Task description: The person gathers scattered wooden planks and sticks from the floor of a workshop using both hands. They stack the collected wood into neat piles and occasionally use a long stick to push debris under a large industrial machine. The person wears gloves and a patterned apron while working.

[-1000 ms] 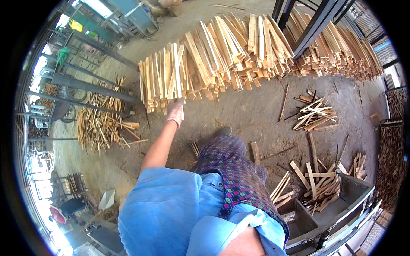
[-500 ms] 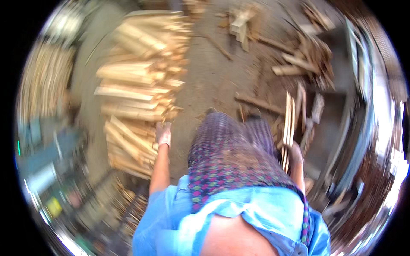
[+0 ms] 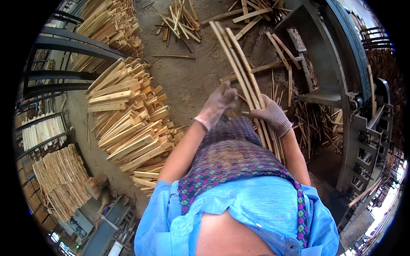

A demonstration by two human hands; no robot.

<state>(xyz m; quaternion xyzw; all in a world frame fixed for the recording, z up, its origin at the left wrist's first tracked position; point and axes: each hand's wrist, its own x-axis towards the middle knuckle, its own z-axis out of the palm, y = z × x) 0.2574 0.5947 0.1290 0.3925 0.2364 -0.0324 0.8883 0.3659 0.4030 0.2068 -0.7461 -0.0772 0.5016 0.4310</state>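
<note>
My right hand (image 3: 272, 116), in a pale work glove, is wrapped round a bundle of long thin wooden strips (image 3: 244, 68). The strips slant up and away to the left in front of my lap, and their near ends pass down beside my apron (image 3: 235, 149). My left hand (image 3: 218, 104), gloved too, is raised just left of the bundle and apart from it. Its fingers are loosely spread, slightly blurred, with nothing seen in them.
Stacked cut boards (image 3: 132, 136) run along the floor at my left. Scrap sticks (image 3: 181, 21) lie ahead. A grey metal machine frame (image 3: 341, 81) stands close on the right, with loose offcuts (image 3: 309, 123) beneath. Dark metal bars (image 3: 81, 47) rise at the far left.
The strips have swung up from my right side to in front of me in my right hand. My left hand has left the board stack's edge and come toward them. The view has turned.
</note>
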